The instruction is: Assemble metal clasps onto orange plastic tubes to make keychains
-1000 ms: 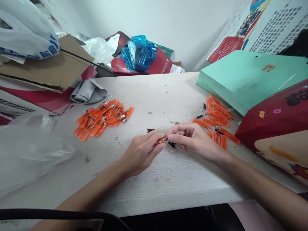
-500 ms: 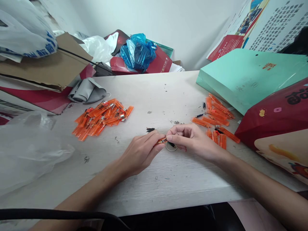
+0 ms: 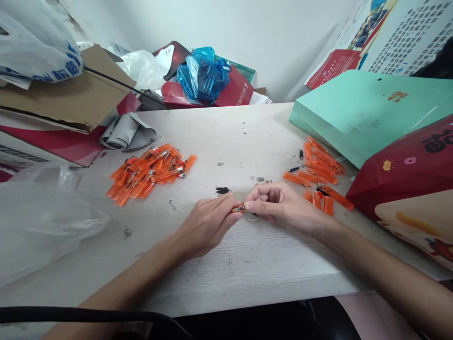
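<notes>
My left hand is closed around an orange translucent lighter, with its metal-fitted end pointing to the right. At that end, the thumb and forefinger of my right hand are pressed together and touch the lighter. Whatever small piece they may pinch is hidden. Just under the right fingers, a pale thin loop lies on the table. Several small black parts rest beyond my left fingertips, and small metal bits lie past my right hand.
A heap of orange lighters is at left, and a looser group of orange lighter bodies at right. A green paper bag and red bag border the right side. Clear plastic and a cardboard box occupy the left.
The lighter has turned slightly in my left hand, so more of its metal end shows. The dark piece under my right fingers is now mostly covered. Both hands stay nearly in place.
</notes>
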Demonstrator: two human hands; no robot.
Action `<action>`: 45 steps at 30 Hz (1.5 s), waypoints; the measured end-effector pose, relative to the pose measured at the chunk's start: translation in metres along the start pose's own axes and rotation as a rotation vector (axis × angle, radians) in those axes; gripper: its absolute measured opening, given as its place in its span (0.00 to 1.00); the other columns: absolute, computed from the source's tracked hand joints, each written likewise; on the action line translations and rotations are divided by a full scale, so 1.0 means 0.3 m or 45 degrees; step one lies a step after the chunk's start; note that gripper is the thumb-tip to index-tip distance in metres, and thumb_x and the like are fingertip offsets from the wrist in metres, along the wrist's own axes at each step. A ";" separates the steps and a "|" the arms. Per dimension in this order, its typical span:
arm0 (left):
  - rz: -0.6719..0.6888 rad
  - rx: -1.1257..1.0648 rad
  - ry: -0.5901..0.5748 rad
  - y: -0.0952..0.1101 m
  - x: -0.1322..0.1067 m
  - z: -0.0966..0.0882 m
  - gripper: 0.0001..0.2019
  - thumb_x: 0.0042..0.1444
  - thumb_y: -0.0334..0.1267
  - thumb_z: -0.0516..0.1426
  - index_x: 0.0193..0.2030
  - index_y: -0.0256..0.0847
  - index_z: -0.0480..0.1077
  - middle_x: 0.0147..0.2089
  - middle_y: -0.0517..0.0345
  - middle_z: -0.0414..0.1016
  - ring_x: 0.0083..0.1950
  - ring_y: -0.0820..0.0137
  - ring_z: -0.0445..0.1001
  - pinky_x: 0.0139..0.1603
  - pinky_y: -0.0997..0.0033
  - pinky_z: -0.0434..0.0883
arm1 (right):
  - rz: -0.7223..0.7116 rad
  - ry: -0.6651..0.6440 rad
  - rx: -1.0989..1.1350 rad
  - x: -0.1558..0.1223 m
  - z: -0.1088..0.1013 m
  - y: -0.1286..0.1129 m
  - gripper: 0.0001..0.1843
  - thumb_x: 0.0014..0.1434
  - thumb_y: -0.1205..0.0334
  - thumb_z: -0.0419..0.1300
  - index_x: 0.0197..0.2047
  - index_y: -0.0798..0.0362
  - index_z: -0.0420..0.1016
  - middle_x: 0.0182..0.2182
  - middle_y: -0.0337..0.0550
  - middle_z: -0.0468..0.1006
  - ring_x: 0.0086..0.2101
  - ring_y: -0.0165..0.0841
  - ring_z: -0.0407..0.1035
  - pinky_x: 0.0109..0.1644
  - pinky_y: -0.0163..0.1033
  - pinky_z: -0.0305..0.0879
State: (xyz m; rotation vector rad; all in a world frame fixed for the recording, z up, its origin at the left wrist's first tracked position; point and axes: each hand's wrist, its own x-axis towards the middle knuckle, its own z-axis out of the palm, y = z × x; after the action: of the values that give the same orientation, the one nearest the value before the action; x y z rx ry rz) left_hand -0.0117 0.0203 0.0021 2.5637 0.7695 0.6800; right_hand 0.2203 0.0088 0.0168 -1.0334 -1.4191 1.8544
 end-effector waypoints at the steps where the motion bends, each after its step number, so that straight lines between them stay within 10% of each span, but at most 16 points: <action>1: 0.004 -0.009 -0.002 -0.001 -0.001 -0.001 0.14 0.75 0.39 0.44 0.39 0.40 0.64 0.31 0.62 0.65 0.29 0.73 0.64 0.31 0.72 0.64 | 0.008 -0.013 0.009 0.001 0.000 0.000 0.18 0.60 0.44 0.68 0.37 0.53 0.78 0.22 0.32 0.62 0.24 0.25 0.52 0.26 0.35 0.45; 14: -0.004 -0.012 0.015 -0.007 -0.008 0.004 0.18 0.76 0.43 0.42 0.36 0.40 0.64 0.29 0.62 0.65 0.27 0.73 0.63 0.30 0.72 0.64 | 0.021 -0.064 0.024 0.003 0.008 0.007 0.19 0.62 0.44 0.66 0.37 0.52 0.76 0.22 0.31 0.62 0.24 0.26 0.52 0.28 0.36 0.45; 21: -0.446 -0.610 0.028 0.027 0.011 -0.024 0.20 0.74 0.46 0.45 0.32 0.40 0.63 0.27 0.62 0.59 0.28 0.73 0.59 0.27 0.72 0.61 | -0.056 0.009 -0.006 0.000 0.029 0.001 0.23 0.65 0.40 0.62 0.34 0.53 0.74 0.23 0.34 0.63 0.25 0.27 0.54 0.30 0.36 0.50; 31: -0.690 -0.901 0.393 -0.040 0.000 -0.049 0.23 0.68 0.41 0.54 0.23 0.41 0.51 0.23 0.63 0.49 0.24 0.75 0.49 0.24 0.68 0.48 | -0.411 0.677 -1.384 0.031 -0.068 0.028 0.08 0.69 0.63 0.60 0.49 0.53 0.78 0.43 0.49 0.79 0.43 0.39 0.72 0.45 0.42 0.61; 45: -0.680 -0.819 0.365 -0.031 -0.005 -0.050 0.24 0.67 0.42 0.54 0.22 0.41 0.50 0.22 0.62 0.46 0.25 0.73 0.48 0.26 0.65 0.45 | -0.267 0.598 -1.568 0.052 -0.088 0.056 0.11 0.71 0.63 0.56 0.44 0.51 0.81 0.39 0.45 0.79 0.41 0.37 0.70 0.44 0.42 0.57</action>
State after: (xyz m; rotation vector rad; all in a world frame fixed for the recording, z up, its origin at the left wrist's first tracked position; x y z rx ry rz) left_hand -0.0248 0.0300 0.0093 1.6140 1.0587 0.9307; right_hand 0.2345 0.0307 -0.0064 -1.6003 -2.2184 0.3647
